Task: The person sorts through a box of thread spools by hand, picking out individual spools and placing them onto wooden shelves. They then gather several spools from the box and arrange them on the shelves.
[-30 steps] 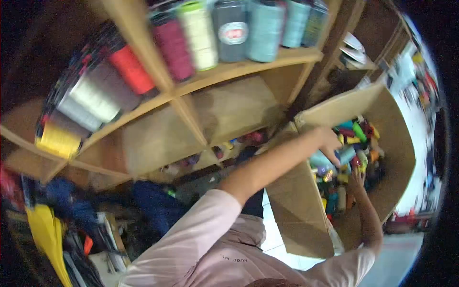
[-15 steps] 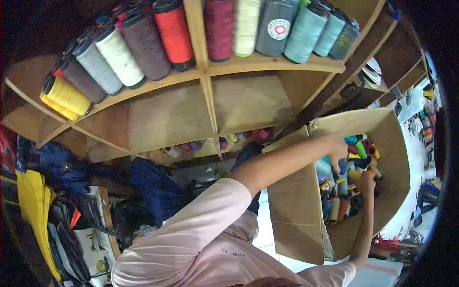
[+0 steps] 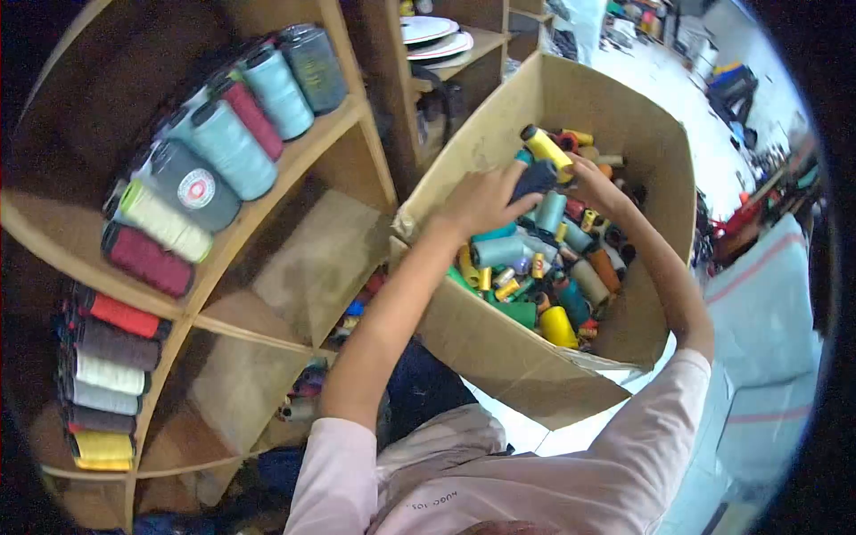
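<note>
Both my hands are inside a large cardboard box [image 3: 615, 94] filled with thread spools of many colours. My left hand [image 3: 481, 201] is closed around a dark navy thread spool [image 3: 535, 181], its thumb along the underside. Close beside it, my right hand [image 3: 595, 185] pinches the lower end of a yellow thread spool [image 3: 546, 147], which tilts up to the left. The two held spools nearly touch, and some of my right fingers are hidden behind them. Below lie a light blue spool [image 3: 497, 251], a bright yellow spool [image 3: 558, 327] and several small ones.
At left, a wooden shelf [image 3: 259, 209] carries a row of large thread cones, including a grey cone [image 3: 192, 185] and a red cone [image 3: 125, 314]. White discs [image 3: 437, 40] lie on a shelf behind the box. A box flap [image 3: 508, 357] hangs towards me.
My view has swung right, bringing the box nearer the middle. My hands have come together above the spools, the left now holding the navy spool and the right the yellow one.
</note>
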A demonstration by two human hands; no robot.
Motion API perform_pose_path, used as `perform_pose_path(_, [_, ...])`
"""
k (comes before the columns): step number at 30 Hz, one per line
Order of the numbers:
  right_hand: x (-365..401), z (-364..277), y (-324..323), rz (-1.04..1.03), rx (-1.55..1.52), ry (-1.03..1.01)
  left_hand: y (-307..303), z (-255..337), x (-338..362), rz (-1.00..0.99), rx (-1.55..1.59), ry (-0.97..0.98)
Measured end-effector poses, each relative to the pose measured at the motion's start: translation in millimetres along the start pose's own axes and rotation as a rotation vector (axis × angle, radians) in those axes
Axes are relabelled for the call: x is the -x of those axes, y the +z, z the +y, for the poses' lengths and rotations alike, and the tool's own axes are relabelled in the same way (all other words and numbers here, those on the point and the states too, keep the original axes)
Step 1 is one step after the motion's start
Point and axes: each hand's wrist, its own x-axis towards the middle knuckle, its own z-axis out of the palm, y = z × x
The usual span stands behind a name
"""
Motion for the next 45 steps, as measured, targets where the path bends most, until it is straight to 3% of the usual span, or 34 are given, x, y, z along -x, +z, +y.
perform_pose_path(2, [-2.9,-9.6,2.1,-0.204,-0.001,0.008,4.6,-2.2,-5.8,0.043,0.041,0.015])
perform_pose_path(4, [-1.3,-9.9,8.1,-0.258,-0.028,0.009,11.6,-7.7,-8.9,0.078,0.082,0.023])
perform_pose_path(6, [-1.9,-2.1,9.5,-0.391,-0.080,-0.020,15.3,-14.4,-10.1,0.227,0.023,0.202])
perform_pose_path(7, [3.3,-7.8,21.7,-0.389,-0.054,-0.004,7.8,-7.3,-8.6,0.171,0.220,0.158])
perform_pose_path(11, [-3.0,2.4,26.5,-0.491,-0.059,0.029,7.3,-12.1,-7.1,-0.020,0.294,0.025])
perform_pose_path(14, [5.5,-3.5,44.7,-0.505,-0.069,0.080,6.2,-6.3,-6.5,0.097,0.170,0.195])
perform_pose_path(15, [8.8,-6.8,46.6,-0.512,0.029,0.056,4.1,-1.7,-6.3,-0.015,0.339,0.031])
perform_pose_path(16, [11.8,-10.5,48.7,-0.520,0.127,0.030,2.0,3.5,-6.1,-0.021,0.341,0.035])
perform_pose_path(20, [16.3,-18.3,61.5,-0.634,-0.102,0.274,5.6,4.1,-9.3,0.165,0.224,0.137])
perform_pose_path(22, [20.6,-24.9,69.3,-0.598,-0.138,0.303,3.9,4.9,-9.0,0.200,0.206,-0.012])
perform_pose_path(24, [13.3,-32.9,62.0,-0.726,-0.172,0.443,5.0,2.9,-11.1,0.225,0.152,0.030])
perform_pose_path(26, [9.5,-34.8,52.7,-0.657,-0.203,0.435,4.3,3.6,-10.4,0.278,-0.017,0.047])
perform_pose_path(28, [16.3,-46.9,41.4,-0.563,-0.028,0.349,5.4,-2.6,-10.9,0.303,0.025,0.000])
perform_pose_path(30, [12.6,-47.5,28.3,-0.604,0.029,0.240,3.0,-3.2,-12.0,0.391,-0.107,-0.094])
perform_pose_path(31, [12.7,-47.2,25.3,-0.643,0.088,0.129,-3.1,3.4,-11.7,0.351,-0.124,-0.171])
perform_pose_path(32, [12.0,-47.4,22.5,-0.541,0.190,0.109,-0.9,-4.2,-11.7,0.349,-0.119,-0.175])
perform_pose_path(35, [0.9,-50.4,3.2,-0.516,0.148,0.081,0.6,-15.0,-11.5,0.322,-0.041,-0.221])
perform_pose_path(36, [0.9,-52.6,-0.6,-0.455,0.378,0.022,-1.7,-12.0,-10.6,0.314,-0.031,-0.241])
perform_pose_path(37, [0.9,-54.5,-3.3,-0.389,0.605,-0.041,-4.0,-8.8,-9.4,0.342,-0.082,-0.159])
perform_pose_path(39, [3.5,-52.6,-9.8,-0.369,0.607,-0.035,-1.6,-5.1,-10.6,0.482,-0.144,0.076])
perform_pose_path(40, [4.3,-50.9,-12.0,-0.346,0.612,-0.027,-1.1,-6.4,-9.5,0.481,-0.144,0.073])
perform_pose_path(42, [-2.8,-43.8,-17.4,-0.283,0.714,-0.060,0.2,-7.7,-8.4,0.187,-0.125,0.055])
perform_pose_path(43, [-12.1,-37.0,-23.3,-0.252,0.832,-0.255,1.4,-7.8,-8.1,0.025,-0.034,-0.040])
perform_pose_path(44, [-17.3,-30.8,-31.6,-0.219,0.946,-0.453,2.5,-8.0,-7.8,0.023,-0.028,-0.036])
perform_pose_path(45, [-9.1,-44.0,-23.5,-0.145,1.047,-0.342,2.1,-6.3,-7.0,-0.087,-0.065,-0.036])
